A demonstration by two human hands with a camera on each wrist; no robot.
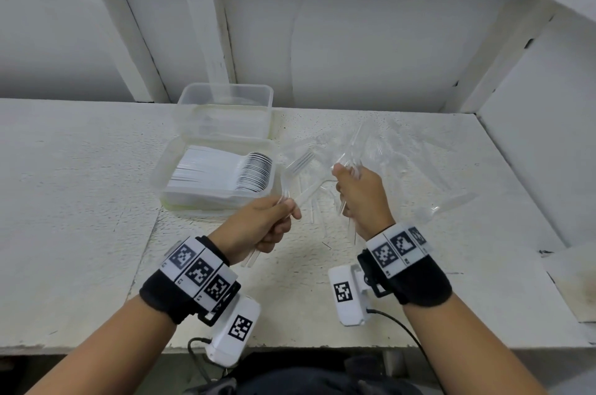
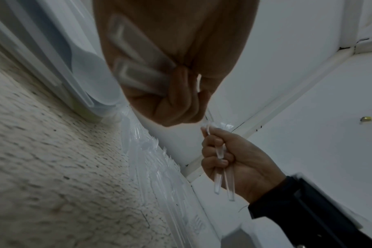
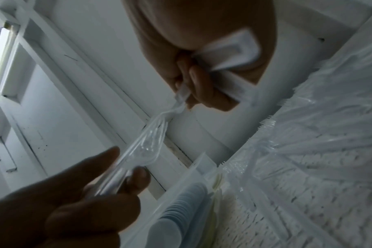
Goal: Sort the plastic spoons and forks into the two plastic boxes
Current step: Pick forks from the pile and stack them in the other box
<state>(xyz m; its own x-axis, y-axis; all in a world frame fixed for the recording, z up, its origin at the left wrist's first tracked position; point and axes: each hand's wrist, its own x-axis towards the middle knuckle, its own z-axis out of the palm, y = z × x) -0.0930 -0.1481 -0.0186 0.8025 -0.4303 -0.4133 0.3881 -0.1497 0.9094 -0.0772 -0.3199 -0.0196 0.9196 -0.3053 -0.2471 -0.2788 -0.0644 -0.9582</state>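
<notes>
Clear plastic forks are being gathered in both hands above the worktop [image 1: 80, 201], just in front of the nearer box [image 1: 167, 169], which serves here as the landmark. The left hand [image 1: 263, 227] is being kept curled round a small bundle of forks [image 1: 298, 162], tines pointing up and away toward the nearer box's right corner; the right hand [image 1: 361, 198], just right of it, is being closed round several more fork handles [image 2: 220, 169]. The nearer box is already being filled with a neat row of white spoons [image 1: 225, 175], so the forks are judged to be meant for the farther box [image 1: 225, 111], standing directly behind it and touching or nearly touching it; what it holds cannot be made out. For the step to be done well, the handles are best being squared up into one aligned stack before release, with tines all facing one way, since loose clear forks are likely to be fanning out and snagging. The remaining pile of forks [image 1: 387, 152] is lying to the right of the nearer box, partly on crinkled clear wrapping. Open room is being left on the worktop left of the nearer box and in front of it; behind the farther box the wall [image 1: 387, 40] is closing the space, so the bundle is better being carried over the nearer box's rim from above than swept sideways.
</notes>
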